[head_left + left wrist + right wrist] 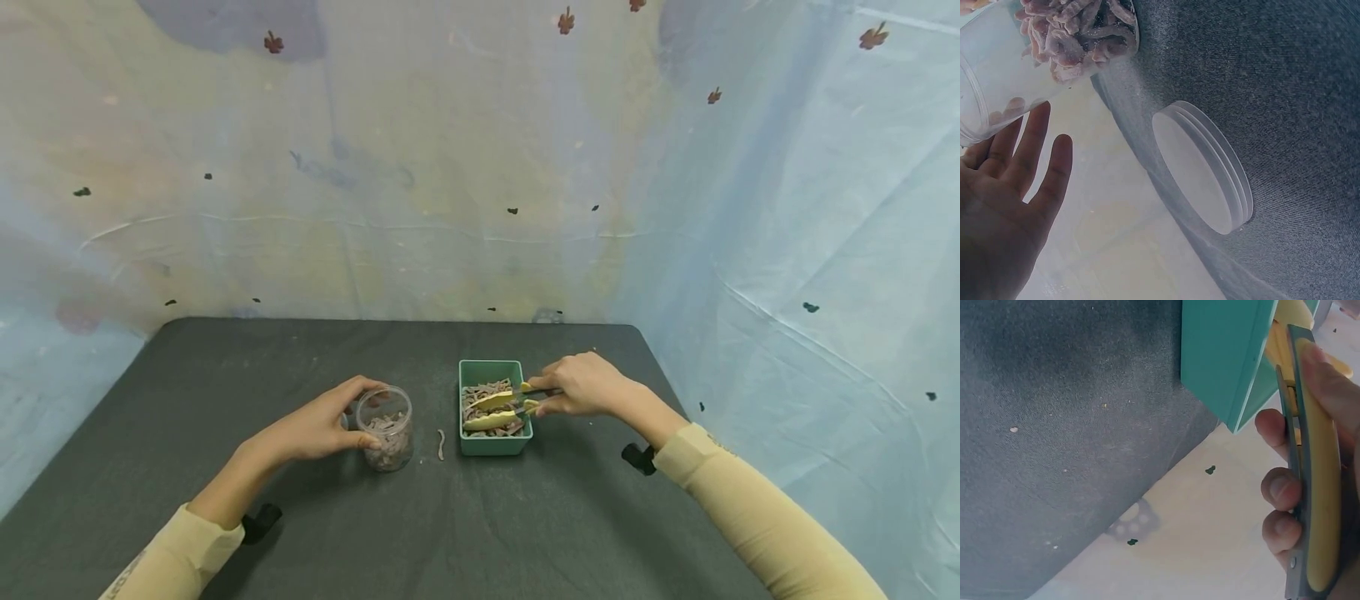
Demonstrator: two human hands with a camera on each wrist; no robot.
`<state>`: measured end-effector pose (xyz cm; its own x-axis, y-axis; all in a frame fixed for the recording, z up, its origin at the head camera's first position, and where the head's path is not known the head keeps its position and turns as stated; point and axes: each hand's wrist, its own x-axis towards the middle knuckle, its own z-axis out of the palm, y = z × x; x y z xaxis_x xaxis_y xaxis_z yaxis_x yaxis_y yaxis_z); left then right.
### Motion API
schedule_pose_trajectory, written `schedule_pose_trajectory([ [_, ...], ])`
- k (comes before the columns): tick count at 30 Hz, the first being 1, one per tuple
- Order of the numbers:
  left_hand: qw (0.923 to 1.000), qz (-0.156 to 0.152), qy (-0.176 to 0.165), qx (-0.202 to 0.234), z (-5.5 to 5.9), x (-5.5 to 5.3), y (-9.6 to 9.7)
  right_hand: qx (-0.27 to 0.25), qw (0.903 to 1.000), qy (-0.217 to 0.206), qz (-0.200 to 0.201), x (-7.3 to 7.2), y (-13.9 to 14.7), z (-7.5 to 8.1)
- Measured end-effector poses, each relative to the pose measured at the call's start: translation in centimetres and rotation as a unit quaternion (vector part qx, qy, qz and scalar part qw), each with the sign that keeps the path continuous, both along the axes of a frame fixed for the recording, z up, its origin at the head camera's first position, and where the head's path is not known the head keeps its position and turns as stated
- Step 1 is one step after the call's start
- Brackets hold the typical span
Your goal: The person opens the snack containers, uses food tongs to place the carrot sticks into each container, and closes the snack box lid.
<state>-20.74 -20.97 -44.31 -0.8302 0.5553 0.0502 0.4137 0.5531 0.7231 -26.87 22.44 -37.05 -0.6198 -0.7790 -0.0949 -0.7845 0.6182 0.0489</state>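
My left hand holds a clear plastic jar from its left side, thumb in front and fingers behind. Brownish strips, perhaps dried snacks, fill its lower part. The jar has no lid on. In my right hand is a pair of yellow-and-dark tongs, gripped along the handles. Its two yellow tips, spread apart, lie over similar strips inside a green rectangular tub. No strip shows clearly pinched between the tips.
A round translucent lid lies on the dark table beside the left hand. One loose strip rests between jar and tub. Small crumbs dot the tabletop. A patterned sheet hangs behind the table and along its right.
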Motion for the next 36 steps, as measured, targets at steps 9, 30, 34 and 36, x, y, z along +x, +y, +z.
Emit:
schedule_pose_trajectory([
  [9,1.0,0.002,-0.004,0.0,0.1,0.1,0.0,-0.035,0.9992,0.017,-0.001,0.6,1.0,-0.7],
  [30,1.0,0.004,-0.002,0.003,-0.1,0.0,0.0,-0.127,0.9906,0.026,-0.044,1.4,3.9,-1.2],
  [34,1.0,0.003,-0.001,0.002,-0.1,0.0,0.0,-0.137,0.9891,0.034,-0.042,1.4,4.0,-0.8],
  [36,1.0,0.003,0.001,0.001,-0.1,-0.1,0.0,-0.139,0.9889,0.033,-0.04,1.4,4.1,-0.7],
])
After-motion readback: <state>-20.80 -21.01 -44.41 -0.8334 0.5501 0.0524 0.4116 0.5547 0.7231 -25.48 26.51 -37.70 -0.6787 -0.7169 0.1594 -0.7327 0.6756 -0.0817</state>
